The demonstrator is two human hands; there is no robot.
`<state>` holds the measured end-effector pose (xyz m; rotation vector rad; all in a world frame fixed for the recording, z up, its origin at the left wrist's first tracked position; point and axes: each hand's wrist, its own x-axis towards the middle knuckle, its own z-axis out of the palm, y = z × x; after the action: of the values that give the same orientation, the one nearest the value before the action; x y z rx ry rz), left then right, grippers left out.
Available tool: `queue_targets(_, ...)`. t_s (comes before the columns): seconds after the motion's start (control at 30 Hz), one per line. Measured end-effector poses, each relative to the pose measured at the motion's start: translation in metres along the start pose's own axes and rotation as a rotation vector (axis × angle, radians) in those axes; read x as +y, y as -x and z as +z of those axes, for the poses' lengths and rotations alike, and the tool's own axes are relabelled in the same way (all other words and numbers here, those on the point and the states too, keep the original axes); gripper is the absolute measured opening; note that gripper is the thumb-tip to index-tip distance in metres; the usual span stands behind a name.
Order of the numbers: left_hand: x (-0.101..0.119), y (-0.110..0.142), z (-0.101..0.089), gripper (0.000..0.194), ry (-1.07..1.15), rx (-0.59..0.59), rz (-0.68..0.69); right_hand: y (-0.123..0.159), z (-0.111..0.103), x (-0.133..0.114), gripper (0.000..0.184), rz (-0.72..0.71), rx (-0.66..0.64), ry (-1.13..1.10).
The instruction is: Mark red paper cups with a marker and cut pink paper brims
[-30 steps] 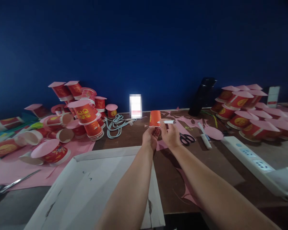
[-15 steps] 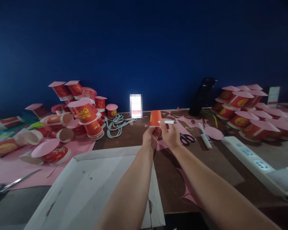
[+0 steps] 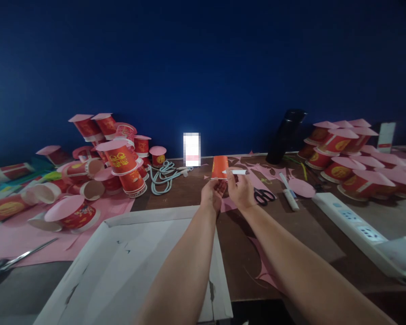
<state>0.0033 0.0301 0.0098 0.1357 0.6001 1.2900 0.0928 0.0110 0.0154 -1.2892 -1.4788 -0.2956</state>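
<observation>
Left hand (image 3: 212, 195): fingers pinched on the rim of an upturned red paper cup (image 3: 219, 167), held above the table (image 3: 176, 194). Right hand (image 3: 240, 192): fingers closed around a white stick (image 3: 235, 172), tip touching the cup's side.

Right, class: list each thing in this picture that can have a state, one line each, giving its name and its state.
left hand: closed on the red paper cup
red paper cup: held upside down above the table
right hand: gripping the white stick
white stick: held level, tip at the cup
black scissors: lying on the table, blades shut
cable: coiled loosely
cups on the right: upside down, pink discs on top
</observation>
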Motion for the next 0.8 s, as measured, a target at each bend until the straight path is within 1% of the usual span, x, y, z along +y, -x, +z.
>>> queue_targets(0.47,0.0018,0.0033,0.0031,0.011,0.016,0.033,-0.014,-0.0002,-0.0003,-0.0011,0.028,-0.006,0.002,0.0)
queue_targets(0.7,0.0026,0.0032,0.0036,0.011,0.013,0.036,-0.012,0.0011,0.0006,-0.0005,0.031,0.04,-0.004,0.016)
queue_targets(0.8,0.0032,0.0041,0.0041,0.012,0.011,0.045,-0.015,0.001,0.0005,-0.0004,0.032,0.035,-0.001,0.019)
